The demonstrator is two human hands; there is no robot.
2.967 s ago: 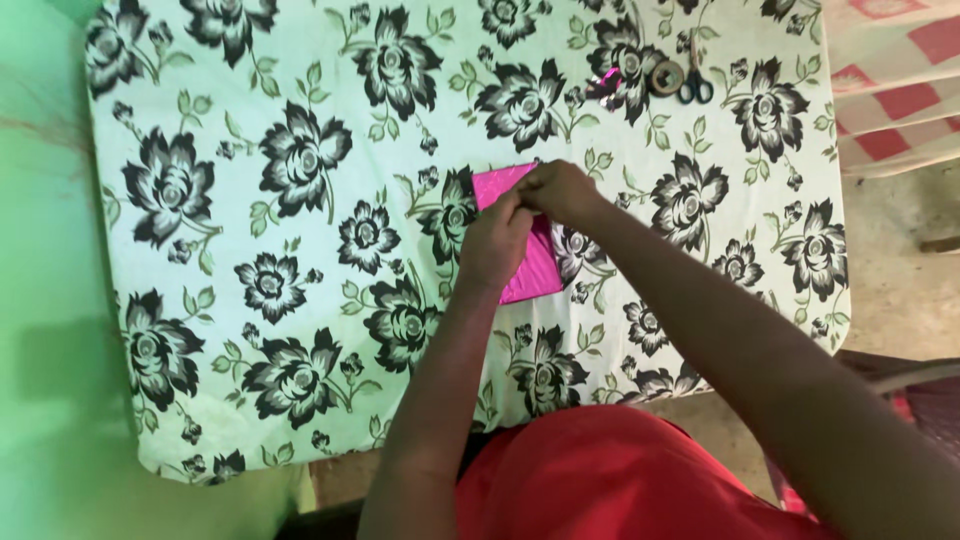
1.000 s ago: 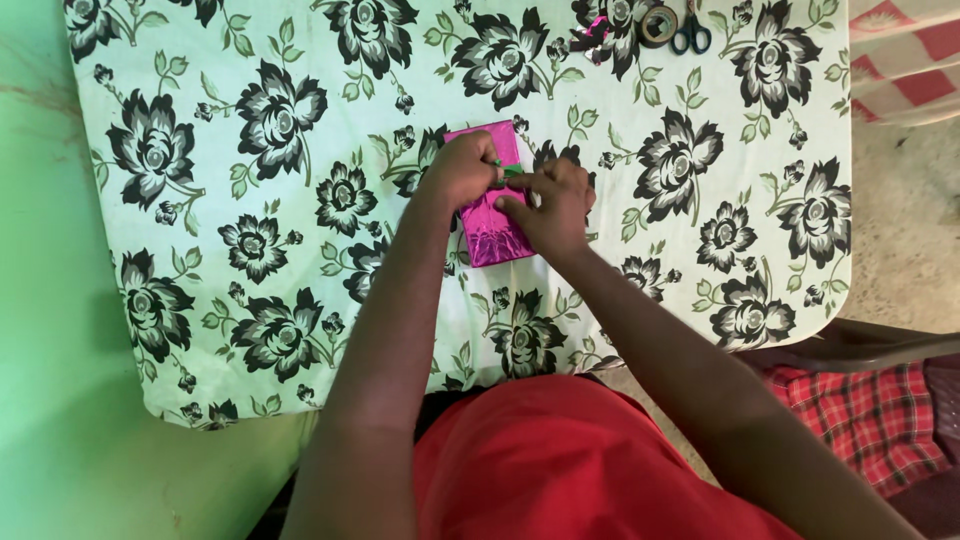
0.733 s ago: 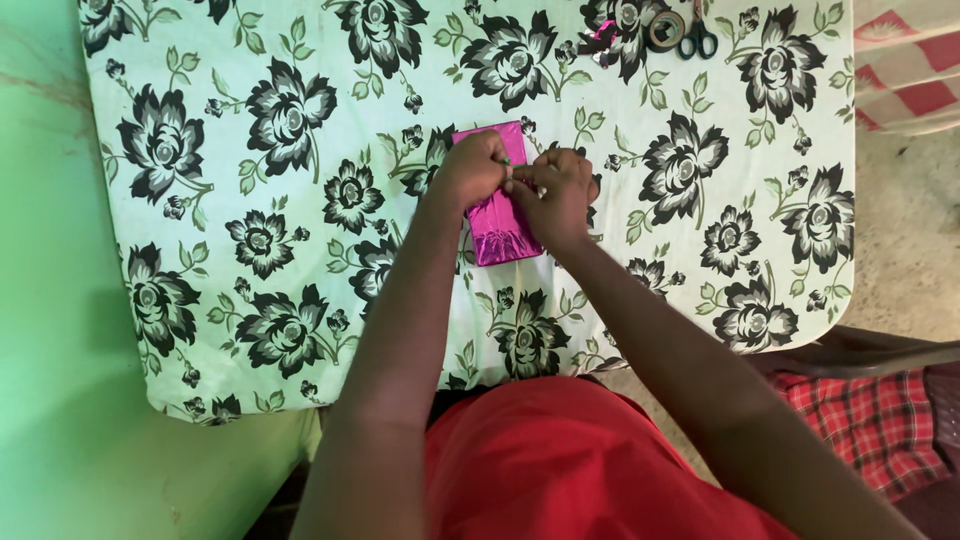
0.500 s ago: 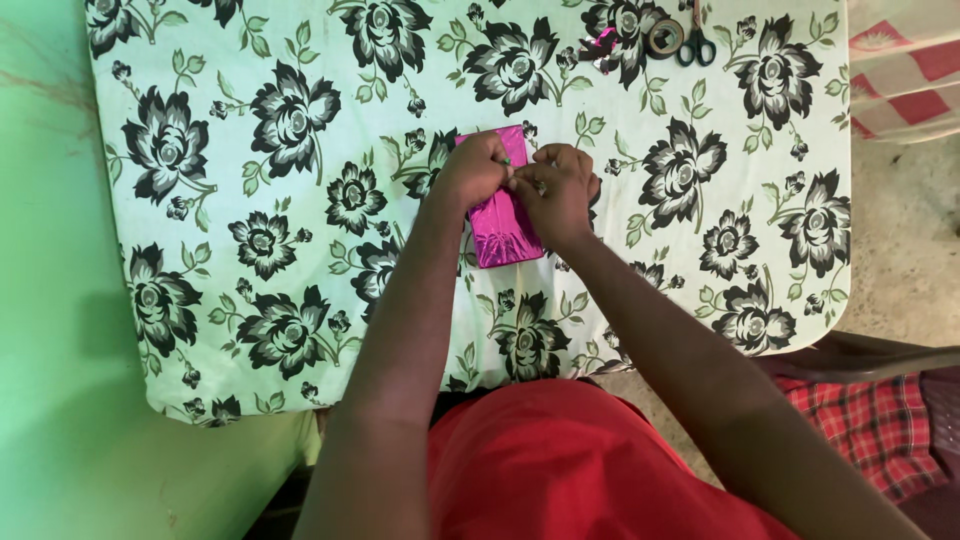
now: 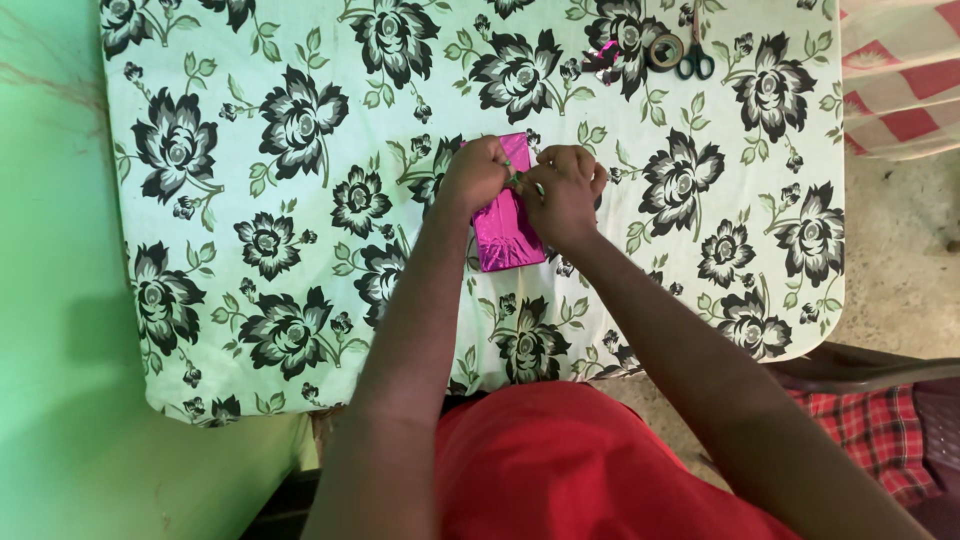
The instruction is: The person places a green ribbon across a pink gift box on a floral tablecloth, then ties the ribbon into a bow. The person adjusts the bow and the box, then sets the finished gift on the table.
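Both hands are bunched over the top half of a shiny pink wrapped box (image 5: 508, 232), and that box is the landmark for everything here. Left hand (image 5: 474, 176) is closed on a thin green strip (image 5: 516, 178), ribbon by the look of it, right at the box's upper edge; right hand (image 5: 564, 192) is curled tight against it from the other side, fingers pinching the same strip. Compared with a second ago the two fists have pulled closer together and the green bit has shrunk to a sliver between them, so my guess is a knot or bow getting snugged down. The box itself hasn't budged. Its foil wrap is crinkly and glossy, a flat rectangle lying on the floral tablecloth (image 5: 250, 290), soft cloth with black flowers. Well above and right of the box: a tape roll (image 5: 664, 51), blue-handled scissors (image 5: 695, 58), a pink foil scrap (image 5: 606, 52).
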